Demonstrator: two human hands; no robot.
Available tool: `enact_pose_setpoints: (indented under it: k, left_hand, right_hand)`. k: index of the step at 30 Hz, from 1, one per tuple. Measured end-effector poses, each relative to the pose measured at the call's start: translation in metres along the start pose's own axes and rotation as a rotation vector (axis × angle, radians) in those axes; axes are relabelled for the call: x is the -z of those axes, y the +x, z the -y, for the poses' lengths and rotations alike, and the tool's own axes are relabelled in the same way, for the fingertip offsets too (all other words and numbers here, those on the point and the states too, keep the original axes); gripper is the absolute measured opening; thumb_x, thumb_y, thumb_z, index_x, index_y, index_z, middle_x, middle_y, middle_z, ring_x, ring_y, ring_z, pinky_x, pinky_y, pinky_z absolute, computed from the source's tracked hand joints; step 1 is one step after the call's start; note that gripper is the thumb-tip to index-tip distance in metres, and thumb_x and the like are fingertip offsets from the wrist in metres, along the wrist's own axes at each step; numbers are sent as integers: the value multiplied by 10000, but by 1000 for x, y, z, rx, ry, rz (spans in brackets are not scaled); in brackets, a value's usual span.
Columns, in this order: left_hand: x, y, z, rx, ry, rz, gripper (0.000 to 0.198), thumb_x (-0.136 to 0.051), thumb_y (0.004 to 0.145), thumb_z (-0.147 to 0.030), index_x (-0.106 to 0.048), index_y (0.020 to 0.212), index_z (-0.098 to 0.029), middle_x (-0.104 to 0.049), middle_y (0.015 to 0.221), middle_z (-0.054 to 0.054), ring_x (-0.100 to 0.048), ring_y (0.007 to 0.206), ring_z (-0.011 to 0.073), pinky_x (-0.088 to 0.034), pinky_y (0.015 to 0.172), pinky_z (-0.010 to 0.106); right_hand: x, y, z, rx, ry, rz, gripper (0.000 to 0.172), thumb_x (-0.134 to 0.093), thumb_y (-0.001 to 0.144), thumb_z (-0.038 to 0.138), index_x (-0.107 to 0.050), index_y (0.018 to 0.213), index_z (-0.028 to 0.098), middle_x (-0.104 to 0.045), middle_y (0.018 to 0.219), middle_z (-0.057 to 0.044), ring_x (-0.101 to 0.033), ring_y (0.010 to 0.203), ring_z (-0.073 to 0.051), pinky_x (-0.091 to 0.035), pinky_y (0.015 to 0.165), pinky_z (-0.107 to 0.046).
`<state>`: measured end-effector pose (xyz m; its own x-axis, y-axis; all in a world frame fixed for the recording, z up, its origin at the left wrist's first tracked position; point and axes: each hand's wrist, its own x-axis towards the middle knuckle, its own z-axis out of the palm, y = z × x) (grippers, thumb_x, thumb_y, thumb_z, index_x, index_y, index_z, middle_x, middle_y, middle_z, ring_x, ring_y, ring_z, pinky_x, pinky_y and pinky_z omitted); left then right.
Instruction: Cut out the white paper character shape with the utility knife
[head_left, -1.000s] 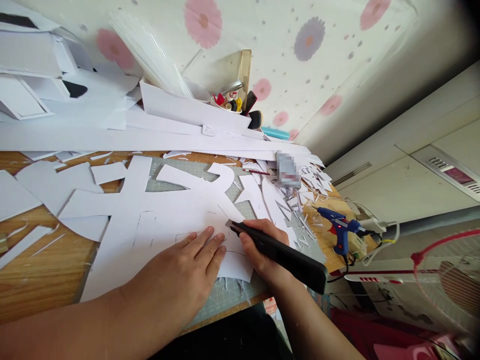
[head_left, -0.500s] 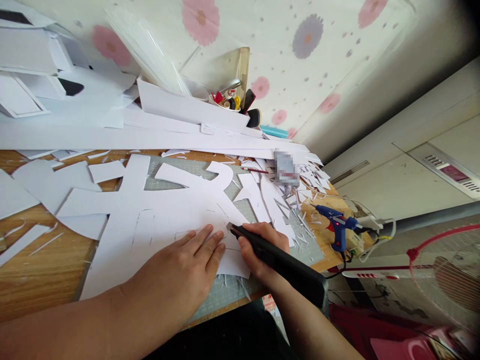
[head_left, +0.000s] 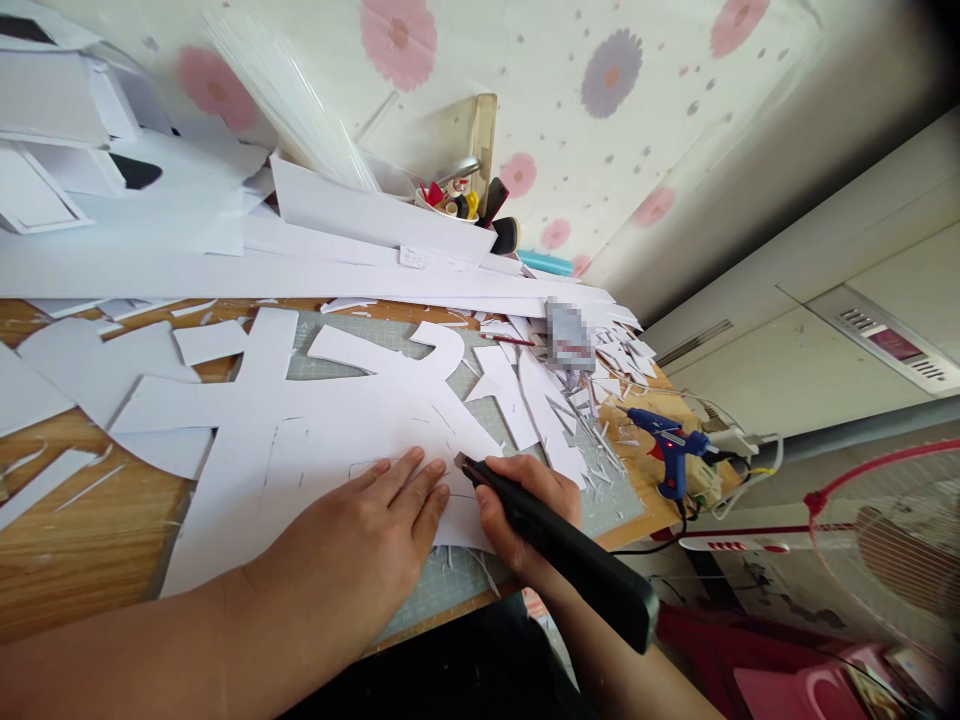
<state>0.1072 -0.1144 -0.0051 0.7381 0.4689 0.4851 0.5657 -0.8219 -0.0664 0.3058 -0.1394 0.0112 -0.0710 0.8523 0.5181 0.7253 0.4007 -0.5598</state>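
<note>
A large white foam board piece (head_left: 345,412) with pencil marks and cut-out edges lies over a grey-green cutting mat (head_left: 442,590). My left hand (head_left: 375,520) rests flat on the board, fingers stretched out. Closed around a black utility knife (head_left: 562,545) is my right hand (head_left: 529,500), just right of my left fingertips. The knife's blade tip touches or hovers very near the board; I cannot tell which. Its long handle slants down to the right. Cut white pieces (head_left: 510,400) lie beyond the knife.
White scraps (head_left: 619,350) pile up at the right end of the wooden table (head_left: 105,540). A blue hot glue gun (head_left: 670,445) with cables sits at the right edge. Long white strips (head_left: 315,278) and a tool cup (head_left: 454,205) line the back. A red-rimmed fan (head_left: 885,540) stands right.
The knife tip has moved slightly down on the board, and its handle's rear end has dropped. My left hand stays in the same place. The whole view has shifted slightly.
</note>
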Motion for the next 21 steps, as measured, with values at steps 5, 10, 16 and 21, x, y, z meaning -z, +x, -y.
enact_pose_setpoints:
  k: [5,10,16,21]
  left_hand:
    - [-2,-2,-1,0,-6,30,399,-544,766,-78,-721,1120,-123,-685,1252,116,-636,1145,300,-511,928,421]
    - [-4,-3,-2,-3,-6,7,364,-535,794,-100,-720,1107,-114,-688,1246,122,-631,1146,298,-481,941,420]
    - [-8,-6,-2,-28,27,-8,363,-569,814,-141,-705,1147,-94,-680,1250,149,-622,1150,303,-443,961,433]
    - [-7,-11,-2,-107,30,18,393,-656,781,-237,-716,1142,-95,-683,1243,152,-610,1156,327,-424,971,454]
  right_hand:
    - [1,-4,2,-13,-24,14,105,-641,806,209,-619,906,230,-663,650,18,-587,484,-127,-485,488,-237]
    - [3,-9,5,-48,-7,-11,145,-646,789,199,-645,929,235,-700,695,0,-638,532,-150,-527,527,-257]
    - [8,-13,-12,-277,218,-78,163,-681,821,295,-677,971,230,-726,718,-20,-657,538,-169,-529,507,-283]
    - [13,23,-28,-323,696,-64,311,-716,820,419,-641,1048,221,-700,698,3,-693,572,-188,-577,591,-337]
